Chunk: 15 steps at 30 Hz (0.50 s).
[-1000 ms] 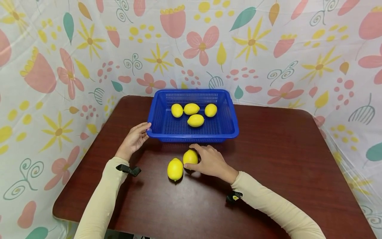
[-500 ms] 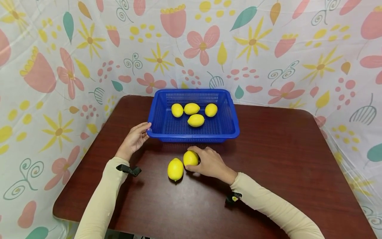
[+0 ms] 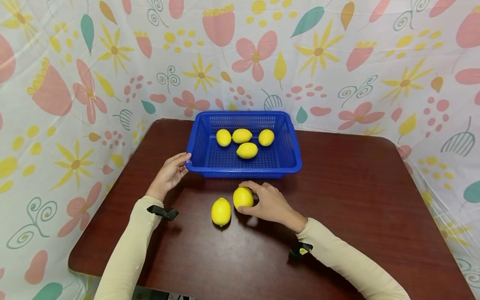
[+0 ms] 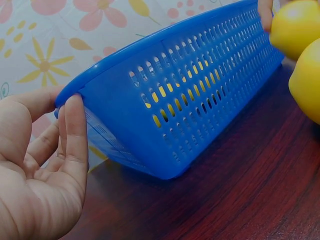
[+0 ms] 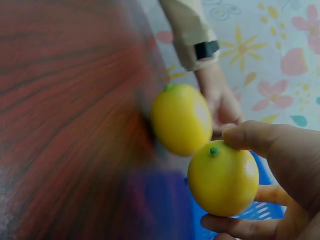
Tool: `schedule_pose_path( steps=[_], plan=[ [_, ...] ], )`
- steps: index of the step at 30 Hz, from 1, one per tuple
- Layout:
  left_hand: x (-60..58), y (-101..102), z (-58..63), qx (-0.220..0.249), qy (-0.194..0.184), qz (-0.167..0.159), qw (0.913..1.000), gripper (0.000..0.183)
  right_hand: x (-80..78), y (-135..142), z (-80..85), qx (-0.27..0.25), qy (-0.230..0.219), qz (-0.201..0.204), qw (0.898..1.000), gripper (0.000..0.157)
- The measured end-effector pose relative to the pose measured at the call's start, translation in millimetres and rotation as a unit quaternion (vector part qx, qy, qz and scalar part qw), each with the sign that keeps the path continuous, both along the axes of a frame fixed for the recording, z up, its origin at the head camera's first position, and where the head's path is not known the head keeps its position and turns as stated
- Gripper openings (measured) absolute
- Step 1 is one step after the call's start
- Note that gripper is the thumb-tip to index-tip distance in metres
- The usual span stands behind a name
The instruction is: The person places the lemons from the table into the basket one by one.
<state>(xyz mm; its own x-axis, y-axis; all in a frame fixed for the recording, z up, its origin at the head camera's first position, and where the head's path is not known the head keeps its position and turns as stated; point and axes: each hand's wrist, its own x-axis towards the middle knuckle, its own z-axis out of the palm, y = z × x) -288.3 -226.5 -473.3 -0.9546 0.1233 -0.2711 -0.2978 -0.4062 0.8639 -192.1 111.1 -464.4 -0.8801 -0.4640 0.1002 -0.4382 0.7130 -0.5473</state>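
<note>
My right hand [image 3: 271, 201] pinches a yellow lemon [image 3: 243, 197] between thumb and fingers, just in front of the basket. In the right wrist view this lemon [image 5: 223, 178] shows a green stem end, with the thumb on one side and fingers on the other. A second lemon [image 3: 221, 212] rests on the table to its left, a small gap between them. My left hand [image 3: 169, 175] holds the front left corner of a blue plastic basket [image 3: 243, 170]. Up close in the left wrist view, that hand's fingers [image 4: 76, 125] meet the basket's rim.
Inside the basket lie several more lemons [image 3: 247, 151], towards the middle and back. The basket stands near the back of a dark reddish-brown table [image 3: 356, 187]. Behind and beside the table hangs a flower-patterned cloth [image 3: 330, 83].
My right hand has shifted slightly right with the lemon, and the gap to the other lemon has widened. My left hand stays at the basket's corner.
</note>
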Motion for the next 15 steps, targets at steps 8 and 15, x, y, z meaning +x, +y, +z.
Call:
schedule_pose_path(
  steps=[8,15],
  plan=[
    [-0.2,-0.1,-0.6,0.011,0.003,0.001,0.9999,0.002,4.5,5.0,30.3,-0.021,0.007,0.047,0.999,0.064],
    [1.3,0.2,0.5,0.007,0.001,-0.001,1.0,0.002,-5.8,6.0,60.2,-0.035,0.004,0.085,0.996,0.065]
  ],
)
